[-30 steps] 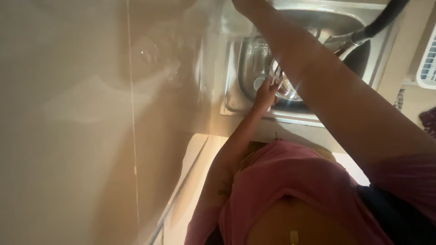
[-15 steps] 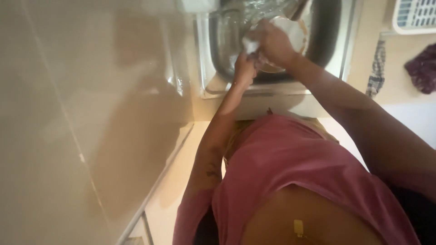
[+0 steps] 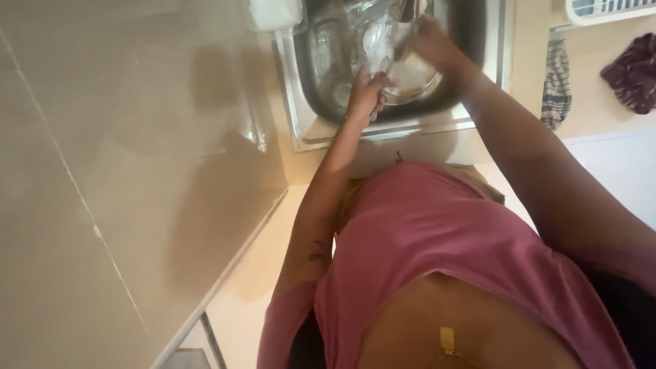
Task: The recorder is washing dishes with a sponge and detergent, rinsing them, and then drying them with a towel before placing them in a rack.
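A round pale bowl [image 3: 413, 80] is held over the steel sink [image 3: 304, 102] at the top of the view. My left hand [image 3: 365, 92] grips the bowl's near left rim. My right hand [image 3: 427, 42] curls over the far rim, and its fingers are partly hidden. A clear glassy item [image 3: 378, 37] lies in the basin just left of the bowl. The tap [image 3: 410, 8] shows above the hands. My pink shirt [image 3: 444, 253] fills the lower middle.
A beige glossy counter [image 3: 137, 171] spreads to the left of the sink. A white block [image 3: 273, 14] sits at the sink's top left corner. At the right are a white rack [image 3: 608, 8], a striped cloth [image 3: 559, 82] and a dark purple cloth [image 3: 632, 72].
My right arm came down from the tap area to the bowl. Both hands now meet on the bowl inside the sink. The view has swung left and downward.
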